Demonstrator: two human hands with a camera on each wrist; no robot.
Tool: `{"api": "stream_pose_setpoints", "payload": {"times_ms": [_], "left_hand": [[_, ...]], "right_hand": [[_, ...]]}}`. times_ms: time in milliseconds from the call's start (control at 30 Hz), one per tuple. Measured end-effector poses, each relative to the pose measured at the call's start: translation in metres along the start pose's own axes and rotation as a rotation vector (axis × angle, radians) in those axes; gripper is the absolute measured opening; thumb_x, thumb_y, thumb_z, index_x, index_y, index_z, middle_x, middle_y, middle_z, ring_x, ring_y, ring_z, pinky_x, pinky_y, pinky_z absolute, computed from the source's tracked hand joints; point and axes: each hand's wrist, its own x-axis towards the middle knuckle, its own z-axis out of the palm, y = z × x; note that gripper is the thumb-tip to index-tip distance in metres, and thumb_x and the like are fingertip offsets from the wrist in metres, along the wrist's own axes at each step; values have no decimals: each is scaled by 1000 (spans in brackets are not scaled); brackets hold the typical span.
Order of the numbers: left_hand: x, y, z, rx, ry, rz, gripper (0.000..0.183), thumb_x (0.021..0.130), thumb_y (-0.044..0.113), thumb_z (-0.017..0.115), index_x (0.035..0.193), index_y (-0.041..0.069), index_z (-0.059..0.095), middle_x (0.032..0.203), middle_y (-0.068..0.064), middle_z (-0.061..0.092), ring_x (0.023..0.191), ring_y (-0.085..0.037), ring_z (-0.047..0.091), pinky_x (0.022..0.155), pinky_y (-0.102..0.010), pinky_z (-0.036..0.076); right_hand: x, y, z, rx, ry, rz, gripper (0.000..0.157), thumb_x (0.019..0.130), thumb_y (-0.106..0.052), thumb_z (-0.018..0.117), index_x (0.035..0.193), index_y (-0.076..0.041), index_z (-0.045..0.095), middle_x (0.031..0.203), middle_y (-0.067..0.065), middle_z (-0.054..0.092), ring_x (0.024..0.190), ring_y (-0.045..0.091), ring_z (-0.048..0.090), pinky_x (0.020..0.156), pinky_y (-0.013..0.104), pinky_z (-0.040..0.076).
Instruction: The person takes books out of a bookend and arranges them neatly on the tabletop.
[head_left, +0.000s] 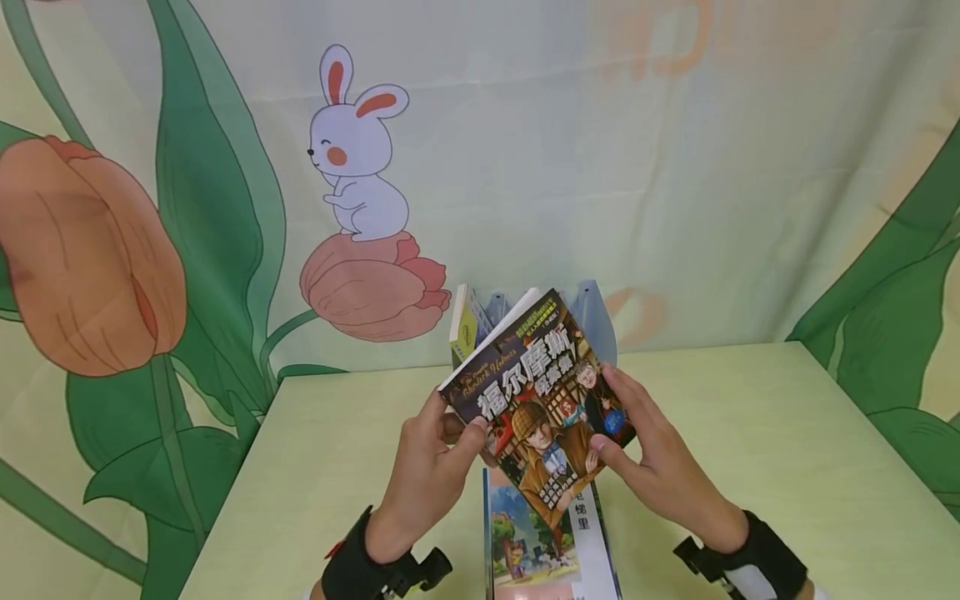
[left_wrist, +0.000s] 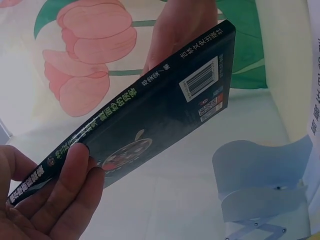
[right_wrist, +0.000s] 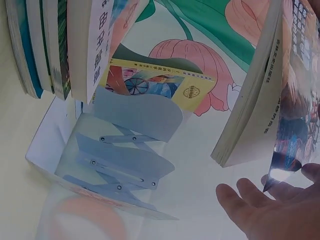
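A Sherlock Holmes paperback [head_left: 555,408] with a dark illustrated cover is held tilted above the table. My left hand [head_left: 431,467] grips its left edge, thumb on the front cover; in the left wrist view its fingers curl over the spine and dark back cover. At the opposite edge, my right hand [head_left: 667,462] pinches the paperback, its thumb on the front. The right wrist view shows the cover standing slightly apart from the page block [right_wrist: 245,95]. Below the paperback lies a stack of books [head_left: 532,550], partly hidden by it.
Behind the paperback stands a blue folding book rack [head_left: 597,321], with a yellow book [head_left: 467,325] at its left end. The rack's crossed struts show in the right wrist view. A printed curtain [head_left: 525,167] hangs behind the pale green table [head_left: 750,433].
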Motion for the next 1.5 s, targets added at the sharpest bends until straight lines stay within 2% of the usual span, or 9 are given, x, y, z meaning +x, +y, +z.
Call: {"api": "stream_pose_setpoints", "payload": {"times_ms": [200, 400, 533, 700, 767, 867, 1000, 1200, 1500], "left_hand": [[2, -4, 1, -76, -55, -18, 46, 99, 3, 48, 143, 13, 43, 100, -19, 72, 62, -14, 70, 71, -31, 58], [4, -9, 0, -143, -104, -37, 46, 100, 3, 49, 144, 13, 43, 97, -22, 71, 59, -18, 69, 57, -34, 55], [6, -12, 0, -181, -125, -46, 48, 99, 2, 48, 145, 13, 42, 93, -24, 70, 58, -17, 68, 57, -37, 56], [8, -16, 0, -239, -143, -103, 51, 99, 3, 46, 148, 16, 39, 80, -28, 65, 58, -17, 67, 63, -41, 58], [9, -18, 0, -260, -144, -130, 52, 99, 4, 45, 149, 17, 39, 77, -28, 64, 58, -18, 68, 66, -43, 58], [11, -20, 1, -276, -145, -162, 52, 99, 4, 45, 148, 19, 39, 75, -29, 63, 58, -20, 69, 68, -44, 58], [13, -23, 1, -289, -144, -181, 51, 99, 3, 44, 148, 18, 39, 89, -30, 68, 61, -21, 71, 68, -44, 58], [16, -28, 3, -286, -148, -205, 49, 100, 7, 44, 147, 19, 39, 117, -23, 69, 75, -22, 74, 73, -41, 59], [18, -36, 7, -278, -130, -245, 46, 101, 9, 45, 145, 20, 40, 115, -22, 70, 78, -18, 74, 78, -36, 59]], "right_hand": [[-2, 4, 1, 80, -27, 57, 76, 98, -16, 59, 158, -28, 15, 160, 12, 27, 136, 43, 44, 96, 61, 47], [-3, 5, 1, 115, -52, 67, 75, 99, -15, 56, 158, -31, 13, 161, 13, 27, 137, 41, 43, 98, 60, 46], [-4, 7, 1, 123, -48, 44, 75, 99, -11, 55, 159, -28, 13, 157, 16, 34, 132, 37, 52, 96, 55, 49], [-6, 10, 2, 171, -52, 47, 68, 101, -8, 49, 158, -26, 17, 140, 17, 53, 111, 28, 66, 79, 36, 58], [-7, 11, 2, 196, -53, 51, 67, 102, -7, 49, 158, -26, 19, 128, 14, 59, 100, 21, 68, 71, 30, 57], [-6, 12, 2, 211, -40, 56, 64, 101, -6, 48, 157, -26, 22, 113, 8, 62, 87, 11, 67, 63, 27, 54], [-6, 13, 2, 237, -24, 80, 60, 102, -6, 47, 156, -25, 27, 97, 4, 59, 71, 5, 63, 55, 26, 48], [-7, 15, 4, 322, -1, 134, 53, 103, -5, 46, 153, -20, 35, 88, 4, 49, 54, 6, 54, 46, 25, 41], [-8, 12, 3, 355, 43, 148, 46, 103, -9, 47, 148, -21, 43, 85, 4, 48, 53, 8, 51, 48, 26, 41]]}}
